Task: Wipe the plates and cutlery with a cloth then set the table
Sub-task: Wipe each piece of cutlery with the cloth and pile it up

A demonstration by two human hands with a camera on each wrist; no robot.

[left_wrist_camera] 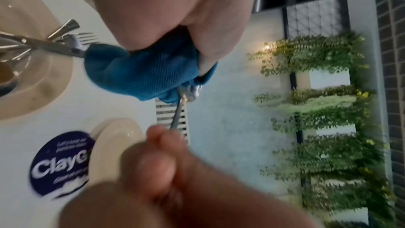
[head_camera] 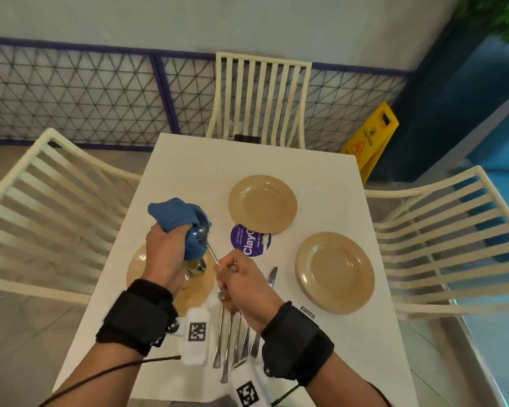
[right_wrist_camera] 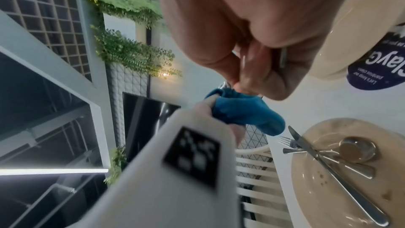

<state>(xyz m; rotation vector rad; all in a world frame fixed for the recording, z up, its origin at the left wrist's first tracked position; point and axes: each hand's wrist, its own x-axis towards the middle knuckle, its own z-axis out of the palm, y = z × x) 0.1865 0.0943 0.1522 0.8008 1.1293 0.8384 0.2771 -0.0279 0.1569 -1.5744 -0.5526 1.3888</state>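
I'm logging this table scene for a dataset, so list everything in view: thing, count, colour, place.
table: 1, white, centre
plates: 3, tan; two bare, one under the hands bearing cutlery
cloth: 1, blue, around spoon bowl
spoon: 1, silver, held above table
loose cutlery: several, silver, near edge
sticker: 1, purple, mid-table
chairs: 3, cream, around table
caution sign: 1, yellow, floor
left hand: grips cloth
right hand: pinches spoon handle

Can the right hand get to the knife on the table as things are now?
Probably not yet: the right hand is gripping the spoon handle. The knife lies uncovered just beside it, so once the spoon is put down, the way looks free.
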